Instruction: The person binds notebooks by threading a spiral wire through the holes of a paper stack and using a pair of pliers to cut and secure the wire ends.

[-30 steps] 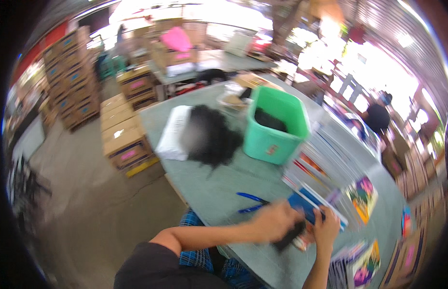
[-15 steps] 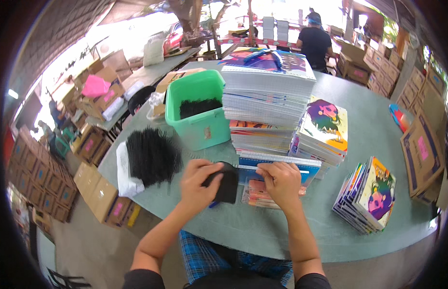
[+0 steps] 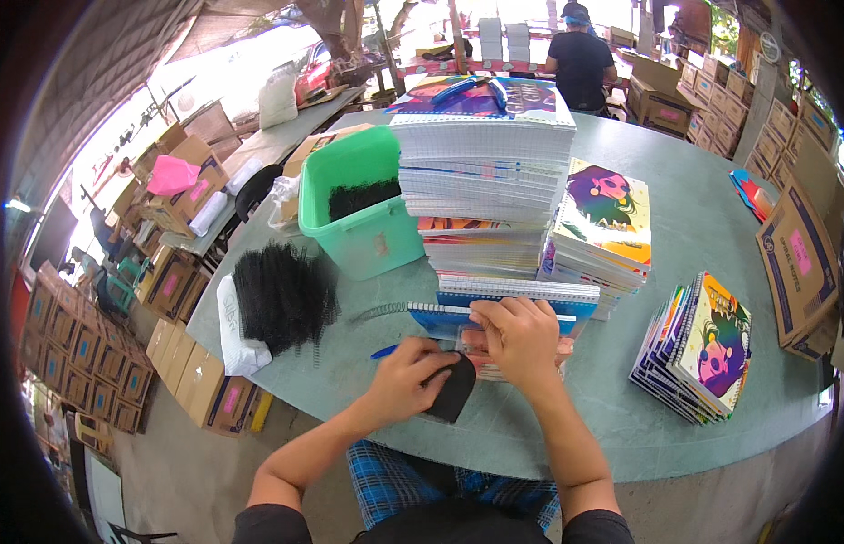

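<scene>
while left hand [image 3: 408, 376] grip holds black cover [image 3: 453, 388], right hand [image 3: 522, 334] presses spiral notebook [image 3: 504, 304], fingers curled.

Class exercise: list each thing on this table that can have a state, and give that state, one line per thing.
Green bin: open, black pieces inside.
Notebook stack: tall, upright.
Blue notebook: flat, spiral showing.
Black piece: under left hand.
Right hand: pressing on blue notebook.
Side stack: leaning.
</scene>
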A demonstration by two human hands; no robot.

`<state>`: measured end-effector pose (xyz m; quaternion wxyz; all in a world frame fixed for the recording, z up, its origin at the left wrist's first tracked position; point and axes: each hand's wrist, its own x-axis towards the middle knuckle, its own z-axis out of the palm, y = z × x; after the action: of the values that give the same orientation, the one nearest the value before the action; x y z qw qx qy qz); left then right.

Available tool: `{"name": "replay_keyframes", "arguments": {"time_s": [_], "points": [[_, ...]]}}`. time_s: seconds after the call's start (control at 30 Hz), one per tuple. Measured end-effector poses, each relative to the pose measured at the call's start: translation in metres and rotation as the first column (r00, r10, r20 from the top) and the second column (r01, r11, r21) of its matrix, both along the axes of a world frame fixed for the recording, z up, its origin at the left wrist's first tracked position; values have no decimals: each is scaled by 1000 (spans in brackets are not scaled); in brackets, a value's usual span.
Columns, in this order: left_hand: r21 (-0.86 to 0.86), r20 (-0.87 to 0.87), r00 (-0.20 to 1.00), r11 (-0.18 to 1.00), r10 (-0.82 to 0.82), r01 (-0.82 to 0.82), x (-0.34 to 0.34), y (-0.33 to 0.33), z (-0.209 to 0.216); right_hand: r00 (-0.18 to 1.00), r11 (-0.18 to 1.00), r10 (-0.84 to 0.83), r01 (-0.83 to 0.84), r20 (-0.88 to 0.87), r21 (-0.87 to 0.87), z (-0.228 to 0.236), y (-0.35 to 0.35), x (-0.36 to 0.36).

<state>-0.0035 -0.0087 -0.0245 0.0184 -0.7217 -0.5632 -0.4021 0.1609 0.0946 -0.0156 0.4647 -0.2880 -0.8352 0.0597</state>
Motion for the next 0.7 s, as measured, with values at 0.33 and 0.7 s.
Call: {"name": "replay_keyframes", "arguments": {"time_s": [0.33, 0.7], "points": [[326, 60, 962, 906, 266, -271, -11, 9, 48, 999, 999, -41, 40, 16, 16, 1, -4, 2], [229, 258, 945, 937, 202, -263, 9, 27, 42, 932, 630, 112, -335, -344, -701, -21, 36, 83]]}}
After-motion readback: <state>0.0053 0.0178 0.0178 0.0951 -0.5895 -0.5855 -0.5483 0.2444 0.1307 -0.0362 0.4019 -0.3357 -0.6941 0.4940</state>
